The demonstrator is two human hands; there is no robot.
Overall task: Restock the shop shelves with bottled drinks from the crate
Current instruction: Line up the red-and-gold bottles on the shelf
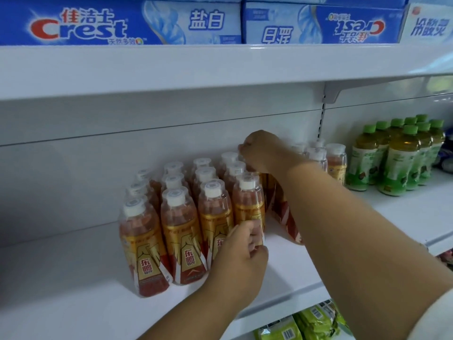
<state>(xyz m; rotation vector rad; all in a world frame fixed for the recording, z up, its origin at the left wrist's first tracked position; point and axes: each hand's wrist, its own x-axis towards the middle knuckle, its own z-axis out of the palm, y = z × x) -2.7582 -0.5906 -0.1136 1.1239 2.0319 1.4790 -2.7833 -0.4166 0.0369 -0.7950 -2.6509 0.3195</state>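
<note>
The step in hand looks like squaring up stock already on the shelf: a block of orange bottles stands in 4 rows on its white board, caps up. The left hand pinches the label of the front bottle in the row at the block's right edge, fingers curled round its lower body. The right hand reaches to the back of that same edge and is closed over a cap there, though what exactly it holds is hidden by its own knuckles.

Right of the block, behind the right forearm, more orange bottles lean or stand apart, with a gap between them and the block. The next move probably calls for sliding these flush against the block without tipping the tall, narrow bottles.

Further right of the block stand green bottles, near enough to be knocked. Above it, toothpaste boxes line the upper shelf. The crate is not in view.
</note>
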